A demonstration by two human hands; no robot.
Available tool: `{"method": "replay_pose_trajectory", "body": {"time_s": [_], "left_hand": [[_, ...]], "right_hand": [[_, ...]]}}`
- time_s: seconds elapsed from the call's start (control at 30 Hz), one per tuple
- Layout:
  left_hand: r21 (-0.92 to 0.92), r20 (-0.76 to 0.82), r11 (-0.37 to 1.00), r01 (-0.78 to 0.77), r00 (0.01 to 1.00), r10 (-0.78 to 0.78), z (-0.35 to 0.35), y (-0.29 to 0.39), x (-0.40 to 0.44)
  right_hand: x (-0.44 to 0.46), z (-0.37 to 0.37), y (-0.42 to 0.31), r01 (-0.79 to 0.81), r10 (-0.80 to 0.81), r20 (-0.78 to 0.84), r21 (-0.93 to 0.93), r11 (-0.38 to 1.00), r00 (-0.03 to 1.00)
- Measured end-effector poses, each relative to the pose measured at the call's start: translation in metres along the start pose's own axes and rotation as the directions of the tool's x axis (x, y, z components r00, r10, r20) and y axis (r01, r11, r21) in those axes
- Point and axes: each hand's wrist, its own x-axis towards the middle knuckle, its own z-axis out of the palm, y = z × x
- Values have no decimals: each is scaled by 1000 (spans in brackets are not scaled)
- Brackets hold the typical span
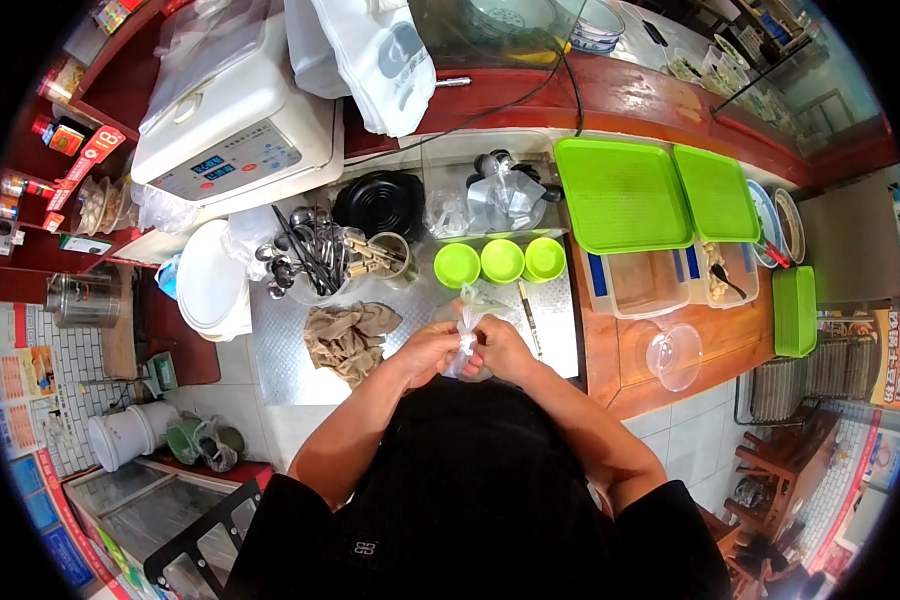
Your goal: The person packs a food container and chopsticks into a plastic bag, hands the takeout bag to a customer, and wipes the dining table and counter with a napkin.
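Observation:
Both hands meet at the front of the metal counter, gripping the gathered neck of a clear plastic bag (464,322). My left hand (427,352) pinches it from the left, and my right hand (502,347) closes on it from the right. The bag's body hangs partly behind my fingers, so its contents cannot be made out. A crumpled brown cloth (347,338) lies to the left of my hands. Just beyond them stand three green bowls in a row, the middle one (502,260) nearest my fingers. A marker pen (529,318) lies to the right.
Spoons and tongs fill a utensil container (322,285) at the left, near black plates (378,204) and a white machine (232,150). Green trays (622,195) rest over clear bins (642,283) on the right. A clear round lid (674,357) lies on the wooden surface.

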Motion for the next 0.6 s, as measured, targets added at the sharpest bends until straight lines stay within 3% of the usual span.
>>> {"method": "replay_pose_trajectory", "body": {"time_s": [0.03, 0.1, 0.2, 0.27, 0.3, 0.37, 0.43, 0.5, 0.53, 0.57, 0.6], "left_hand": [[82, -17, 996, 14, 1000, -13, 0, 0, 2], [163, -36, 986, 29, 999, -23, 0, 1, 3], [311, -13, 949, -54, 998, 62, 3, 5, 1], [623, -85, 766, -160, 959, 270, 10, 12, -3], [623, -85, 766, -160, 959, 269, 9, 13, -3], [843, -126, 530, -90, 925, 358, 4, 17, -5], [807, -152, 583, -99, 918, 366, -5, 14, -1], [767, -177, 633, -108, 912, 370, -16, 11, 3], [799, -126, 558, -224, 845, 520, -23, 9, 4], [823, -70, 464, -328, 752, 655, -31, 7, 5], [816, -112, 478, -326, 721, 683, -38, 5, 6]], "right_hand": [[0, 2, 5, -1, 1, 0, 1, 1000, 1000], [3, 6, 12, 32, -41, 48, 182, 983, 998], [2, 7, 5, -6, 4, 10, 202, 979, 1000], [5, 13, 21, 39, -33, -45, 142, 989, 998], [6, 14, 19, 81, -73, -97, 78, 994, 993], [3, 10, 14, -8, 14, -95, 67, 998, 995], [2, 8, 12, -95, 100, -92, 56, 994, 991], [-2, 8, 20, 11, 2, -184, 70, 997, 983], [-4, 4, 25, 10, 4, -184, 71, 997, 983], [-8, -3, 30, -141, 199, -121, 374, 917, 972], [-11, -9, 35, -280, 361, 0, 629, 725, 933]]}}
